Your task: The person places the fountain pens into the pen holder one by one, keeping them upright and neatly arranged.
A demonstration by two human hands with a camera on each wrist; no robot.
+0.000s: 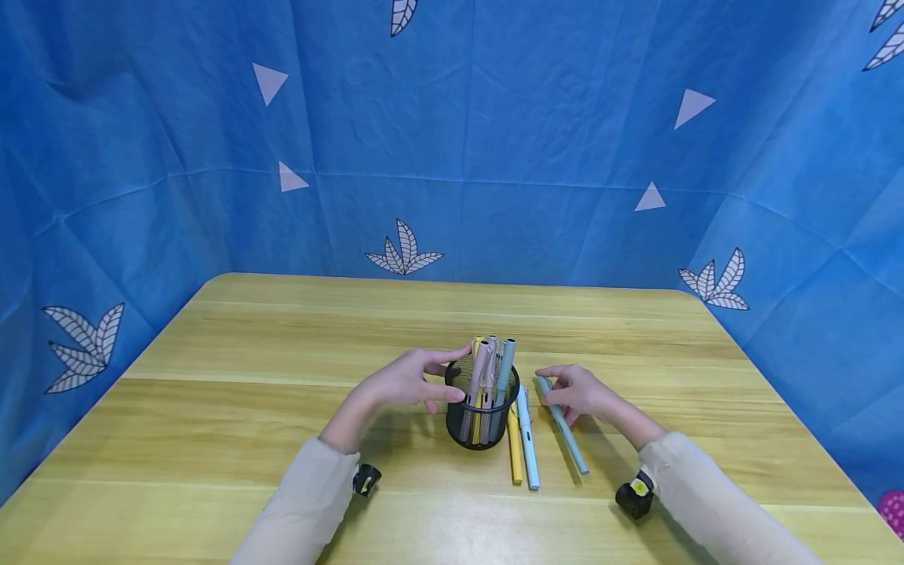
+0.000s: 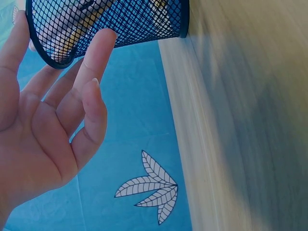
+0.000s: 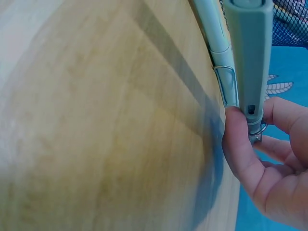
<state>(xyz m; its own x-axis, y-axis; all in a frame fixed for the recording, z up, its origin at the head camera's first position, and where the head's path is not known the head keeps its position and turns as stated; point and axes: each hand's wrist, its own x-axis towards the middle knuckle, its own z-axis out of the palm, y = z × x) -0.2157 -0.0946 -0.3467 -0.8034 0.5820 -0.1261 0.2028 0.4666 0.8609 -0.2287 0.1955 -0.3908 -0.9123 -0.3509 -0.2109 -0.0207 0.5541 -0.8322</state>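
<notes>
A black mesh pen cup (image 1: 460, 428) stands on the table, holding several pens, among them a pale purple pen (image 1: 480, 365), a blue-green one (image 1: 504, 369) and a yellow one. My left hand (image 1: 406, 380) holds the cup from its left side, thumb on the near rim and index finger at the far rim. In the left wrist view, other fingers lie loosely under the mesh wall (image 2: 144, 29). My right hand (image 1: 581, 391) pinches a blue-green pen (image 1: 570, 441) near its far end, between thumb and fingers. That pen (image 3: 248, 57) slants toward the camera in the right wrist view.
Right of the cup, a yellow pen (image 1: 515, 451) and a light blue pen (image 1: 527, 439) lie side by side on the wooden table (image 1: 282, 337). A blue curtain (image 1: 452, 141) with leaf prints hangs behind the table's far edge and along both sides.
</notes>
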